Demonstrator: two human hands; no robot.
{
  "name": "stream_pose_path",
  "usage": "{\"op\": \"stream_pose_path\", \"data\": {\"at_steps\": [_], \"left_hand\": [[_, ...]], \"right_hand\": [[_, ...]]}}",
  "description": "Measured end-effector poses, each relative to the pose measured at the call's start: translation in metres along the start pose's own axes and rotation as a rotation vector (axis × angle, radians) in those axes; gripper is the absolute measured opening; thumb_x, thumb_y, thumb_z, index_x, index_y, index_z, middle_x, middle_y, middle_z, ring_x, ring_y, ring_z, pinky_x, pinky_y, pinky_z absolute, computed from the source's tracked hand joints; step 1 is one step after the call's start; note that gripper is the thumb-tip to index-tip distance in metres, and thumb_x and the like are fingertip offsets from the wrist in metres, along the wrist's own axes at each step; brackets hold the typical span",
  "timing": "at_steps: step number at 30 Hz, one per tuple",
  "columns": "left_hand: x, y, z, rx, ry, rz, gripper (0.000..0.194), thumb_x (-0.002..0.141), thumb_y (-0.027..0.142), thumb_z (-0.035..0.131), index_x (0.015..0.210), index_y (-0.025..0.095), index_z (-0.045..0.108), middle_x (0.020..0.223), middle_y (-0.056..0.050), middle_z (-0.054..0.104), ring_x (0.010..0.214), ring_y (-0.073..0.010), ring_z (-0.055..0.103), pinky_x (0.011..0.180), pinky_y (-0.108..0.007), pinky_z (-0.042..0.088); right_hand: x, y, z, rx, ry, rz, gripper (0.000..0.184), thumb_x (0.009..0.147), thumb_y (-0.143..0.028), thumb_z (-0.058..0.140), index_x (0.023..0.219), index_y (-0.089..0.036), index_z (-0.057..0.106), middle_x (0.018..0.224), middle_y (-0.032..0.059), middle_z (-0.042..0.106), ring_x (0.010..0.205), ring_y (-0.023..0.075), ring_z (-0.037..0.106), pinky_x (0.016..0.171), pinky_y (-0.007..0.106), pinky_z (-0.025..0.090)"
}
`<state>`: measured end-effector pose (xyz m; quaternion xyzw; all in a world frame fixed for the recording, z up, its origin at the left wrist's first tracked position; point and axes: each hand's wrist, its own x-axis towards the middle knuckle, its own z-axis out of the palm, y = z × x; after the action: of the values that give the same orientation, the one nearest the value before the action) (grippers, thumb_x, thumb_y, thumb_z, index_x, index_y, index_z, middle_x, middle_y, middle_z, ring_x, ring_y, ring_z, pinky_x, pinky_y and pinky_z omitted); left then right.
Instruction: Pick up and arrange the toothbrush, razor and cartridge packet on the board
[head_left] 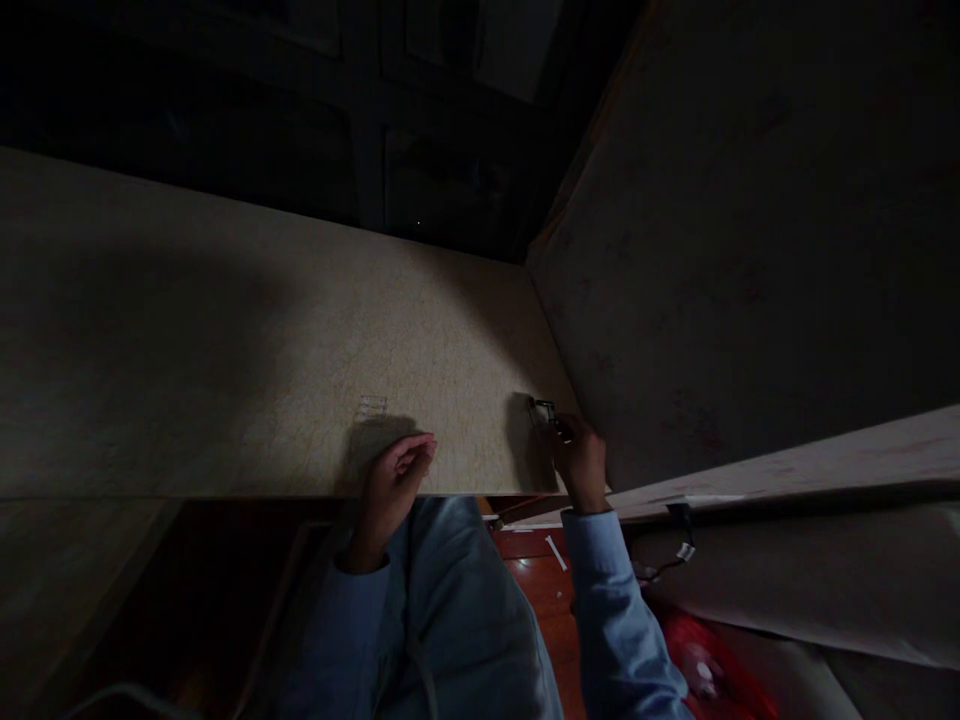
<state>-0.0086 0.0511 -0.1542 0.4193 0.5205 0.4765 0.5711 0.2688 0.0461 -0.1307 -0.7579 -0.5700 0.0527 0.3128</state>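
Observation:
My left hand (pixel 397 476) is over the front edge of the pale, mottled tabletop (pixel 315 370). Its fingers are curled together towards the thumb, and nothing shows in them. Just beyond it lies a small, see-through piece with thin parallel lines (pixel 373 405), too faint to name. At the right end of the top, near the wall, my right hand (pixel 581 460) is closed on a small dark thing with a thin frame (pixel 545 408). This thing sticks out to the left of the fingertips; its kind cannot be made out in the dim light.
A dark window frame (pixel 367 150) stands along the back. A patterned wall (pixel 712 300) rises on the right. Below the top are my legs (pixel 465 610), a reddish floor (pixel 529 575) with a white strip (pixel 556 553), a black cable (pixel 671 562) and a red bag (pixel 709 665).

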Motion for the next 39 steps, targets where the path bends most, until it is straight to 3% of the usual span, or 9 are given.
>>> {"op": "stream_pose_path", "data": {"at_steps": [5, 12, 18, 24, 28, 31, 34, 36, 39], "left_hand": [[0.001, -0.005, 0.000, 0.029, 0.014, 0.037, 0.057, 0.066, 0.066, 0.076, 0.096, 0.017, 0.075, 0.100, -0.011, 0.078, 0.089, -0.0234, 0.071, 0.074, -0.031, 0.056], [0.000, -0.003, -0.001, 0.013, 0.019, 0.029, 0.056, 0.065, 0.064, 0.077, 0.096, 0.017, 0.076, 0.092, -0.009, 0.077, 0.082, -0.0215, 0.070, 0.070, -0.031, 0.057], [0.001, 0.000, -0.001, -0.030, 0.020, 0.002, 0.055, 0.062, 0.061, 0.080, 0.094, 0.016, 0.076, 0.093, -0.009, 0.077, 0.081, -0.0203, 0.070, 0.069, -0.029, 0.058], [0.000, 0.009, -0.006, -0.140, 0.018, -0.047, 0.056, 0.060, 0.058, 0.083, 0.096, 0.016, 0.075, 0.095, -0.010, 0.078, 0.084, -0.0217, 0.071, 0.065, -0.028, 0.057], [0.001, 0.017, -0.024, -0.127, 0.126, 0.057, 0.047, 0.069, 0.052, 0.080, 0.099, 0.016, 0.075, 0.094, -0.009, 0.078, 0.081, -0.0195, 0.071, 0.067, -0.027, 0.055], [0.009, 0.017, -0.045, -0.006, 0.226, 0.211, 0.043, 0.073, 0.049, 0.078, 0.102, 0.017, 0.073, 0.100, -0.010, 0.077, 0.090, -0.0227, 0.071, 0.078, -0.033, 0.058], [0.027, 0.014, -0.067, 0.298, 0.270, 0.415, 0.039, 0.077, 0.043, 0.074, 0.107, 0.019, 0.071, 0.113, -0.012, 0.074, 0.105, -0.0272, 0.068, 0.094, -0.044, 0.055], [0.043, 0.011, -0.080, 0.538, 0.227, 0.513, 0.044, 0.077, 0.038, 0.073, 0.117, 0.021, 0.069, 0.124, -0.013, 0.070, 0.118, -0.0307, 0.063, 0.104, -0.049, 0.050], [0.068, 0.010, -0.092, 0.728, 0.091, 0.517, 0.055, 0.071, 0.031, 0.074, 0.125, 0.019, 0.067, 0.133, -0.015, 0.066, 0.129, -0.0345, 0.057, 0.112, -0.052, 0.044]], "right_hand": [[-0.009, -0.022, 0.013, 0.060, -0.068, -0.042, 0.024, 0.089, -0.026, 0.056, 0.101, -0.015, 0.074, 0.098, 0.0130, 0.077, 0.083, 0.0209, 0.071, 0.073, 0.027, 0.048], [-0.004, -0.045, 0.031, -0.161, -0.141, 0.031, 0.018, 0.089, -0.019, 0.058, 0.092, -0.015, 0.075, 0.093, 0.0133, 0.077, 0.081, 0.0209, 0.070, 0.069, 0.026, 0.043], [-0.003, -0.039, 0.026, -0.115, -0.092, -0.032, 0.020, 0.091, -0.025, 0.059, 0.097, -0.016, 0.075, 0.095, 0.0133, 0.075, 0.083, 0.0215, 0.069, 0.072, 0.028, 0.047], [-0.039, -0.024, 0.013, 0.174, -0.041, -0.107, 0.032, 0.095, -0.036, 0.053, 0.107, -0.014, 0.073, 0.095, 0.0128, 0.074, 0.079, 0.0211, 0.069, 0.069, 0.030, 0.052], [-0.074, -0.033, 0.021, 0.308, -0.084, -0.160, 0.025, 0.096, -0.032, 0.054, 0.101, -0.019, 0.074, 0.095, 0.0103, 0.075, 0.082, 0.0210, 0.070, 0.071, 0.031, 0.055], [-0.089, -0.045, 0.035, 0.370, -0.173, -0.212, 0.022, 0.096, -0.030, 0.054, 0.101, -0.020, 0.074, 0.094, 0.0091, 0.074, 0.084, 0.0212, 0.070, 0.073, 0.032, 0.056], [-0.091, -0.050, 0.047, 0.373, -0.168, -0.216, 0.021, 0.096, -0.027, 0.054, 0.101, -0.019, 0.073, 0.095, 0.0095, 0.074, 0.089, 0.0224, 0.070, 0.075, 0.033, 0.057], [-0.090, -0.049, 0.051, 0.360, -0.137, -0.202, 0.022, 0.096, -0.027, 0.054, 0.101, -0.019, 0.073, 0.094, 0.0097, 0.073, 0.088, 0.0224, 0.070, 0.075, 0.033, 0.056], [-0.088, -0.048, 0.052, 0.340, -0.104, -0.192, 0.023, 0.096, -0.028, 0.053, 0.100, -0.018, 0.074, 0.093, 0.0092, 0.073, 0.086, 0.0218, 0.069, 0.074, 0.032, 0.056]]}}
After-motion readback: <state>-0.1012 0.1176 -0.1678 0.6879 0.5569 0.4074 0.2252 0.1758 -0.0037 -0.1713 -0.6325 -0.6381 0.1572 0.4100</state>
